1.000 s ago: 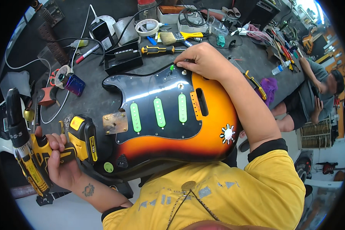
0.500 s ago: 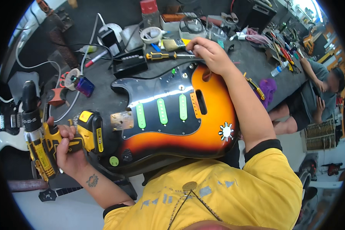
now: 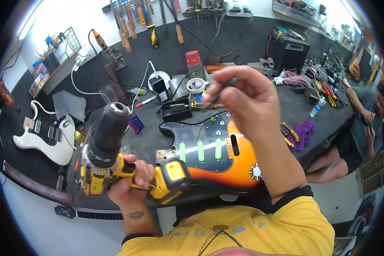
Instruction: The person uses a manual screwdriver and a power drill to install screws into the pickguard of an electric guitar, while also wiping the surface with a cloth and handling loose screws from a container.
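Note:
My left hand [image 3: 134, 176] is wrapped around the handle of a yellow and black cordless drill [image 3: 102, 149]. Its chuck, with no bit visible in the opening, points up and away from me. Raised over the bench, my right hand [image 3: 254, 104] pinches a thin dark piece [image 3: 232, 81] between thumb and fingers; its kind is too blurred to make out. Beneath both hands lies a sunburst electric guitar body [image 3: 242, 171] with a black pickguard [image 3: 187, 134] and three green pickups. Its neck pocket faces left, beside the drill battery.
On the left rests a white guitar body [image 3: 55, 149], with a guitar neck [image 3: 100, 215] at the near edge. A black open box [image 3: 177, 112], a tape roll [image 3: 195, 85] and a red-lidded jar [image 3: 193, 59] stand behind. A purple cloth [image 3: 303, 132] lies right; a person sits beyond.
My right hand has risen from the guitar's far edge toward me, with the dark piece now visible. The drill has moved up and right. The view has tilted up, showing more wall.

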Tool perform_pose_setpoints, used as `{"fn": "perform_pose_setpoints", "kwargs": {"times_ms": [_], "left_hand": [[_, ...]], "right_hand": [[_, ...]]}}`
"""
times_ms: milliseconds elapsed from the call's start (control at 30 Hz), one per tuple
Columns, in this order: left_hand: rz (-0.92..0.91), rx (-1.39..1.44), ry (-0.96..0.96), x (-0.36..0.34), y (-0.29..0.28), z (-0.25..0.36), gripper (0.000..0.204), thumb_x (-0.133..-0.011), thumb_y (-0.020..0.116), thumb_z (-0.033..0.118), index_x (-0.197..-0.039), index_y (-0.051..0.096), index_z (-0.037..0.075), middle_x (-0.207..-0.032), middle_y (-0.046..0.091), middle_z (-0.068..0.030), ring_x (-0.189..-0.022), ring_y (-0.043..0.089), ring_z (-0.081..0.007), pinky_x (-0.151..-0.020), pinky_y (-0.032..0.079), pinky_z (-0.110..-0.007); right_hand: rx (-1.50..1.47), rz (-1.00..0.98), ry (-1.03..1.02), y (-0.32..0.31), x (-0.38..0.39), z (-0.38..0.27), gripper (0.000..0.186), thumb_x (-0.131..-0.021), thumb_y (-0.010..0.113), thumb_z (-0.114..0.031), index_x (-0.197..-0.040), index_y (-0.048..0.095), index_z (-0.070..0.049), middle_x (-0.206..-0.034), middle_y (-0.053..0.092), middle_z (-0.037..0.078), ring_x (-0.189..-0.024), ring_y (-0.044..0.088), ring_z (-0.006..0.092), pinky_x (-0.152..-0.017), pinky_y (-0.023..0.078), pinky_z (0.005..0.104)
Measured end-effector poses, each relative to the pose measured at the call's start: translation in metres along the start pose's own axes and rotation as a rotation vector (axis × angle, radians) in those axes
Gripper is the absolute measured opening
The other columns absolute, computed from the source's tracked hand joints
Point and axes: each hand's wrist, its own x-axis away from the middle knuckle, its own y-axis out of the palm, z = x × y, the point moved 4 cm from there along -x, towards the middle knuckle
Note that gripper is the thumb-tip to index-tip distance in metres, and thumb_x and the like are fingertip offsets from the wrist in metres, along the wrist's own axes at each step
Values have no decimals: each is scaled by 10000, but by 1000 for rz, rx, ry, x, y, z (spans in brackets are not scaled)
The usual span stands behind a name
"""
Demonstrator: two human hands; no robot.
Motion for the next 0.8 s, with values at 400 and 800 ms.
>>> {"fn": "perform_pose_setpoints", "kwargs": {"times_ms": [400, 800], "left_hand": [[-134, 101, -164, -8, 52, -46, 555, -862, 727, 217, -1363, 615, 7, -780, 633, -62, -673, 527, -153, -669, 361, -328], [-155, 266, -268, 1, 60, -66, 570, -893, 705, 292, -1377, 601, 9, -766, 643, -65, -637, 543, -181, -684, 395, -354]], "right_hand": [[-101, 47, -32, 40, -3, -29, 206, -992, 733, -93, -1154, 680, 23, -997, 727, 68, -950, 744, 163, -833, 638, 300], [41, -186, -103, 32, 5, -33, 115, -958, 736, -10, -1073, 737, 0, -1054, 723, 55, -990, 672, 123, -878, 576, 283]]}}
